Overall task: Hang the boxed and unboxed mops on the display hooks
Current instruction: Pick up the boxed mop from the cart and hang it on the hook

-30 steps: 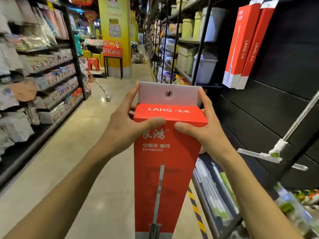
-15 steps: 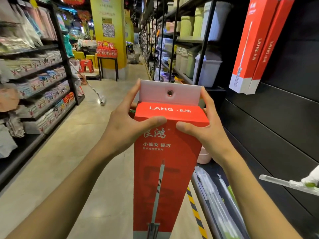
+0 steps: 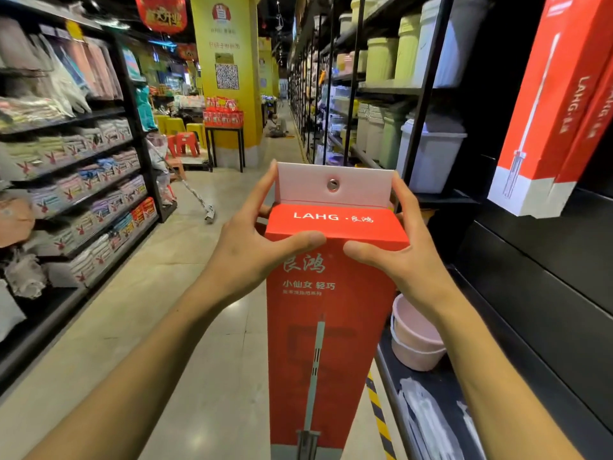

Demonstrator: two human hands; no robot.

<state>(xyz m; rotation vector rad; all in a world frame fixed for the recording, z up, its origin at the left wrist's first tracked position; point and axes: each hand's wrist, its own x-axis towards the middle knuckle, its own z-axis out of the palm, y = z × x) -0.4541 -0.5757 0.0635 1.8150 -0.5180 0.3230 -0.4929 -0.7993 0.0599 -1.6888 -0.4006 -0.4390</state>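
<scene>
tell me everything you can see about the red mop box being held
The red mop box is a tall cardboard carton, upright, with white LAHG lettering on top and a mop pictured down its front. A white hang tab with a metal eyelet stands up behind the top. The left hand and right hand grip its top corners, thumbs on the front.

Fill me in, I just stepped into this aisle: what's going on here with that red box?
A person is holding a tall red mop box upright in a shop aisle, left hand and right hand gripping its top end. Its white hang tab with a metal eyelet stands up between the fingers. It is not hung yet. Two matching boxes already hang on the dark display wall to the right.
</scene>
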